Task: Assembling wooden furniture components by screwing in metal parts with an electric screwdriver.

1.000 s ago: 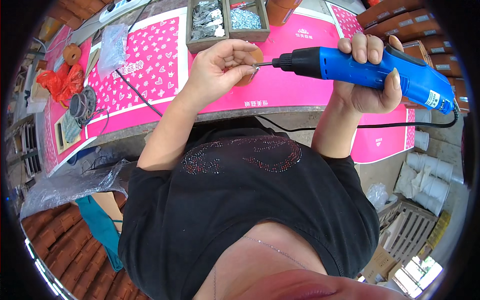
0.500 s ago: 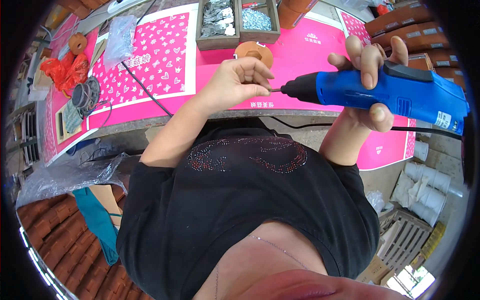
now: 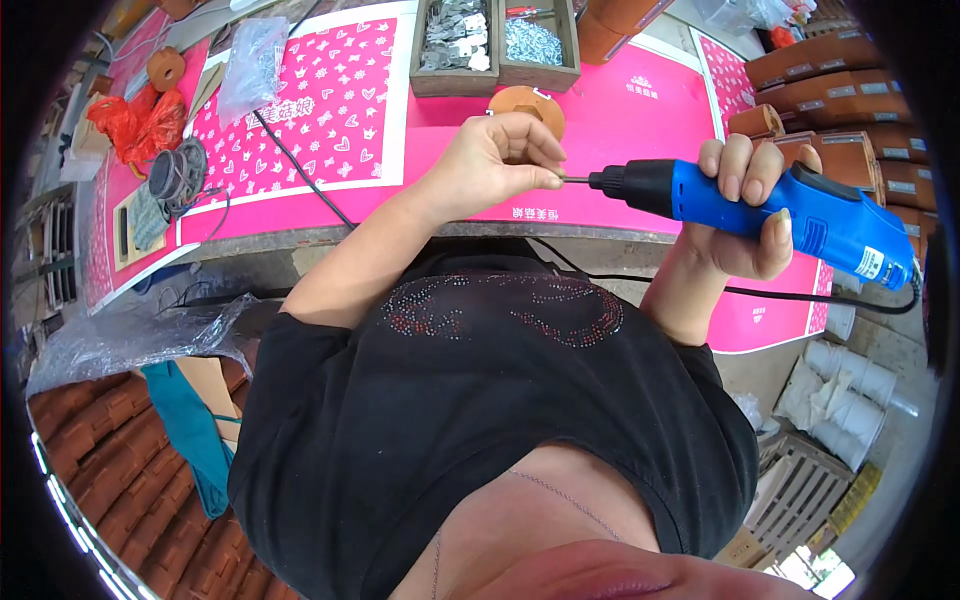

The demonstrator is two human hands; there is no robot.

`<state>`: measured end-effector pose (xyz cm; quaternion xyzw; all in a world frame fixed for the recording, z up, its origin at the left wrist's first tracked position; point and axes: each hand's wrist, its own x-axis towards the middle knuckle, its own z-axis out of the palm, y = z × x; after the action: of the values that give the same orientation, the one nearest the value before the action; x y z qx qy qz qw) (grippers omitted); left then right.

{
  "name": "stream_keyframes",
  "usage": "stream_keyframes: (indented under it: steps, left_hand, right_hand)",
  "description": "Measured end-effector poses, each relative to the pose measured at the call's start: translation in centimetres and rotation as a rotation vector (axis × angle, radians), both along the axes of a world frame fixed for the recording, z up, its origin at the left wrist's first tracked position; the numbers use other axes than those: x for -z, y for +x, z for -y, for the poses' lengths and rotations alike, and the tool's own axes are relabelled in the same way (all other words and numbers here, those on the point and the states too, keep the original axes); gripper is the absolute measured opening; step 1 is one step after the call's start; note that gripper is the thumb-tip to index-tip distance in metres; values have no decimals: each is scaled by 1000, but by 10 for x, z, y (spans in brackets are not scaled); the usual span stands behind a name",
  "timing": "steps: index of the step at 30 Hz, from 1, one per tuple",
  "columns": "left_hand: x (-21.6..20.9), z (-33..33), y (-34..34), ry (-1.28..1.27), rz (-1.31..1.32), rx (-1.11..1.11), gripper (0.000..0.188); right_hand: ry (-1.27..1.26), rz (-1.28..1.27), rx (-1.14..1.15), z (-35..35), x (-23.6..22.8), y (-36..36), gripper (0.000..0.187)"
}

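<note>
My right hand is wrapped around a blue electric screwdriver with a black nose. It lies nearly level above the table's near edge, its thin metal bit pointing left. At the bit's tip, my left hand pinches with thumb and forefinger. Whatever sits between those fingertips is too small to make out. Just behind the left hand, a round orange-brown piece with a hole lies on the pink table cover, partly hidden by my fingers.
A wooden divided box at the back holds metal plates and small screws. Brown parts are stacked at the far right. On the left lie a plastic bag, a red bag and a dark speaker-like part. The black cord trails below the screwdriver.
My right fingers, spread before, have closed around the screwdriver, and its rear end has tipped lower. A little more of the bit shows. The left hand keeps its pinch. The whole view has shifted slightly.
</note>
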<state>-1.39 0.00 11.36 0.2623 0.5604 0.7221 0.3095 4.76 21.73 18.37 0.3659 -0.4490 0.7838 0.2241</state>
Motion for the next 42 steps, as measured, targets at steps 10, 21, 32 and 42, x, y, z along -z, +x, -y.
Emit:
stream_keyframes:
  steps: [10, 21, 32, 42]
  left_hand:
    - [66, 15, -148, -726, -824, -471, 24]
    - [48, 9, -165, -984, -817, -419, 10]
    - [47, 13, -167, -608, -506, -563, 9]
    - [75, 0, -166, -793, -724, -712, 6]
  right_hand:
    - [-185, 117, 191, -33, -11, 15, 43]
    - [-240, 200, 329, -45, -4, 34, 39]
    - [-260, 164, 186, -58, 1, 37, 43]
    - [-290, 169, 243, -60, -3, 43, 40]
